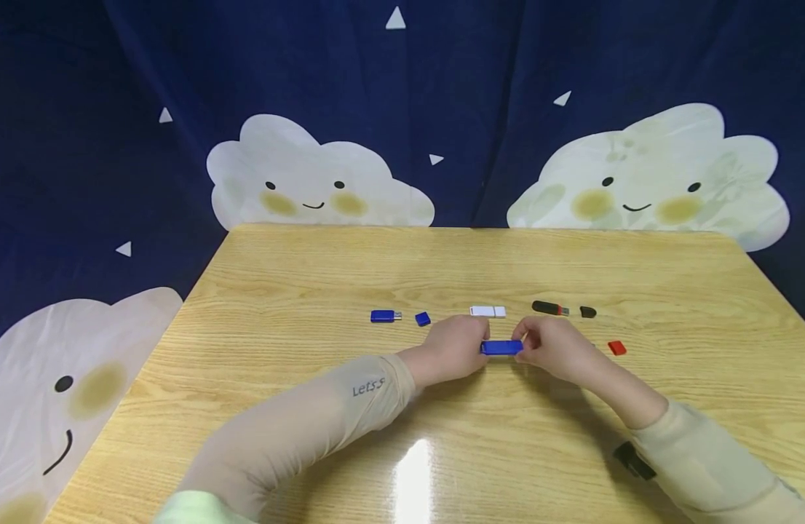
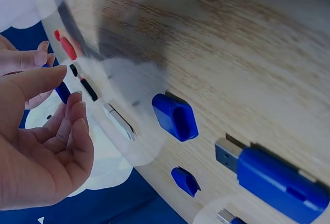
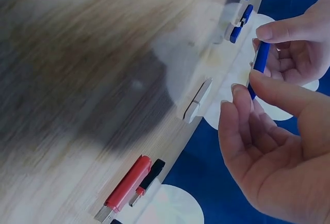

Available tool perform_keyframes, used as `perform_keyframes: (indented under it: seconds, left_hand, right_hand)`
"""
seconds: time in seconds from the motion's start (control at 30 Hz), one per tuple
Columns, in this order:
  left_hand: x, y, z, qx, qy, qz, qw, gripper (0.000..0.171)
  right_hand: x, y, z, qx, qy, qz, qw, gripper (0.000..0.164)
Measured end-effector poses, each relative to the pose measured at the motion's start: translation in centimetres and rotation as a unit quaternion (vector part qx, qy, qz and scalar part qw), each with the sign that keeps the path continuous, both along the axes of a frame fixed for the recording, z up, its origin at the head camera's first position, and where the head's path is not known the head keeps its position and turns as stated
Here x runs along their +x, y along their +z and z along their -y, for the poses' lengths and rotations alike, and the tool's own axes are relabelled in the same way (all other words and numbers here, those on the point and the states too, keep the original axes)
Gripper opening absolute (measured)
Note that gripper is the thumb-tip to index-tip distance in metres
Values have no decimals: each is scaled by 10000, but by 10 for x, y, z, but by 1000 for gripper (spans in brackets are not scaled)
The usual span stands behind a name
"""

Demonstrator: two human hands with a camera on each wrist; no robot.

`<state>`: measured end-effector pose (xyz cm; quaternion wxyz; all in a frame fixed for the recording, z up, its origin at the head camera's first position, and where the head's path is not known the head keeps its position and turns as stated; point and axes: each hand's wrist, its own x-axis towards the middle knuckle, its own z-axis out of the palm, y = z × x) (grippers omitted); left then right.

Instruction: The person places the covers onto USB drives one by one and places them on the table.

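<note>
A blue USB stick (image 1: 501, 348) is held level between both hands, with no metal plug showing. My left hand (image 1: 460, 346) pinches its left end between thumb and fingers. At the other end, my right hand (image 1: 552, 345) grips it the same way, and the fingers hide both tips. Just beyond lies a white USB stick (image 1: 486, 311) with its cap on. Close by the left hand, an uncapped blue USB stick (image 2: 281, 185) and a loose blue cap (image 2: 175, 116) lie on the table. Near the right hand is a red USB stick (image 3: 128, 185) with its plug bare.
Along the back of the wooden table (image 1: 350, 262) lie another blue USB stick (image 1: 384, 316), its small blue cap (image 1: 423, 319), a black USB stick (image 1: 548, 308) and its black cap (image 1: 588, 312). A red cap (image 1: 616, 348) sits at the right. A dark curtain (image 1: 468, 87) hangs behind.
</note>
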<state>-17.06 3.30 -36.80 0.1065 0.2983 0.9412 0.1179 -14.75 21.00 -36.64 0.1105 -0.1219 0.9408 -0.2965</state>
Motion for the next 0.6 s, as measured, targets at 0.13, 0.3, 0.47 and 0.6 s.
perform_keyframes:
  seconds: [0.13,0.3,0.47,0.6]
  left_hand:
    - [-2,-1,-1,-52,0,95,9999,11]
    - [-4,-3,-1,-164,13,126,9998,11]
    - [-7,-5,-4,-223,71,189,9995,11]
    - [-8,-6,-7,-337,88,162,9993,9]
  right_hand:
    - [-2,-1,0,134,26,-35,9999,10]
    - [-4,-2,2,230,56,-51,9997,10]
    - [-6,-4,4,369,50,-89,9993,12]
    - [-7,-6,5,443,55,-74,9990,14]
